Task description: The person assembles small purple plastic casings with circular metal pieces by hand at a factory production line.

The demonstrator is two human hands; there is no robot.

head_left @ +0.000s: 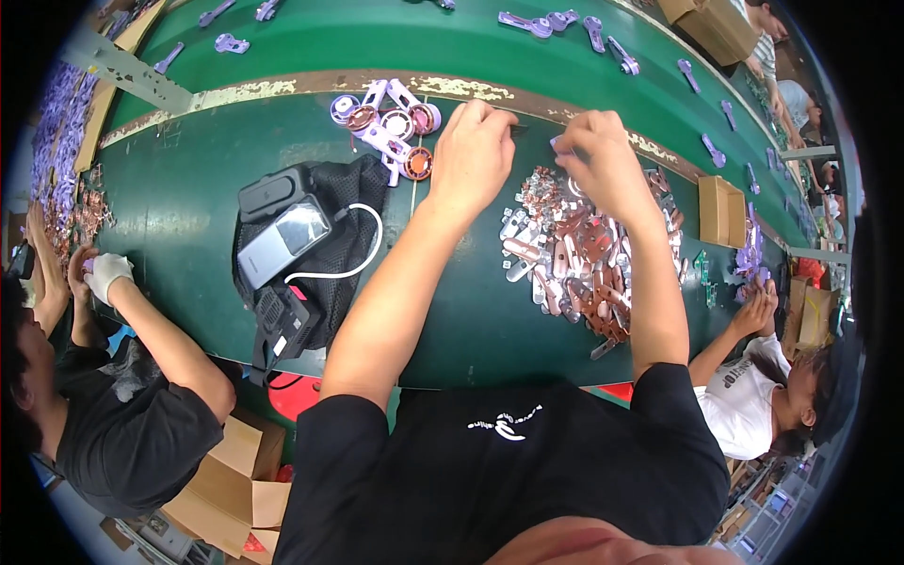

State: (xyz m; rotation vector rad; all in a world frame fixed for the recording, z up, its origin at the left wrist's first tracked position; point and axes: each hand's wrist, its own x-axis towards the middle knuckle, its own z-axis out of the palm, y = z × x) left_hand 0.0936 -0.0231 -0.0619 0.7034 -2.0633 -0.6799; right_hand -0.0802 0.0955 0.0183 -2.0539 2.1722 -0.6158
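My left hand (pixel 474 158) is raised over the far side of the green table (pixel 443 325), its fingers curled together; whatever may be in them is hidden. Just left of it lies a cluster of purple handheld-fan bodies (pixel 388 141) with round copper or white motor parts. My right hand (pixel 607 162) has thumb and fingers closed in a pinch, and a tiny purplish bit shows at the fingertips, too small to name. It hovers above a heap of small parts (pixel 565 259): brown and silvery oblong covers, clear pieces and little copper-coloured bits.
Left of my arms sits a black mesh bag (pixel 363 188) with a grey device (pixel 282 247) and white cable. Beyond a worn ledge runs a green conveyor belt (pixel 377 42) carrying purple fan bodies. A small cardboard box (pixel 722 212) stands at right. Co-workers sit on both sides.
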